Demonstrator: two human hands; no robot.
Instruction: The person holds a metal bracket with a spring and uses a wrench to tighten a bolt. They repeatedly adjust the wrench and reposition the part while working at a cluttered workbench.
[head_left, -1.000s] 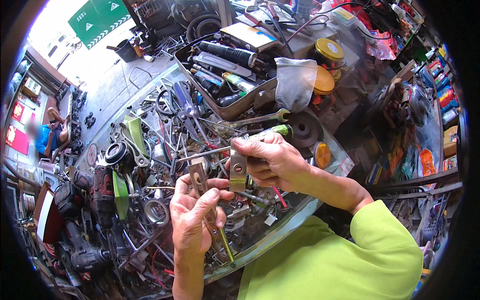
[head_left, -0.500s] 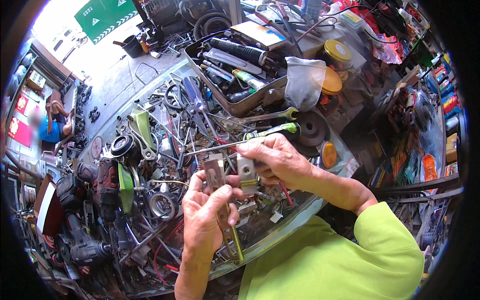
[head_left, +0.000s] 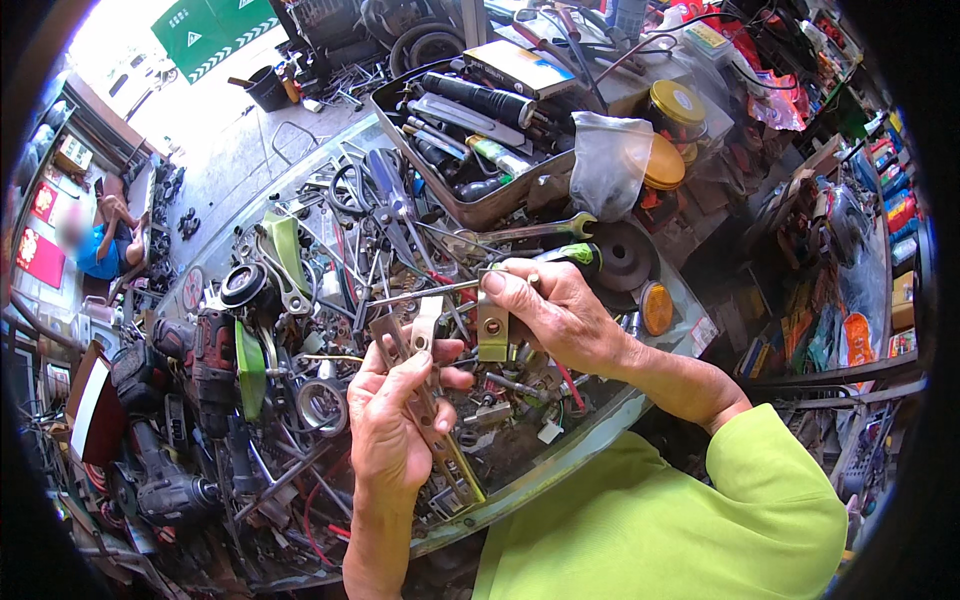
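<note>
My left hand (head_left: 395, 425) is closed around a long, narrow metal strip (head_left: 425, 405) with holes, slanting down toward the table's near edge. A pale metal tab (head_left: 427, 322) with a hole stands at its upper end, by my thumb. My right hand (head_left: 562, 312) pinches a small metal bracket (head_left: 492, 335) with a round hole, held upright. From the same fingers a thin metal rod (head_left: 420, 294) points left above the strip. A green-and-black handle (head_left: 582, 257) shows behind my right hand; whether it belongs to the rod, I cannot tell. The bracket and strip are apart.
Loose metal parts and tools cover the glass-topped table (head_left: 560, 450). Power drills (head_left: 170, 485) lie at left. A tool-filled metal tray (head_left: 480, 210), a wrench (head_left: 530, 232) and a dark disc (head_left: 622, 255) lie beyond my hands. A seated person (head_left: 105, 245) is at far left.
My left hand has moved slightly left and down, tilting the strip away from the bracket. The bracket has turned, so its hole faces me more squarely.
</note>
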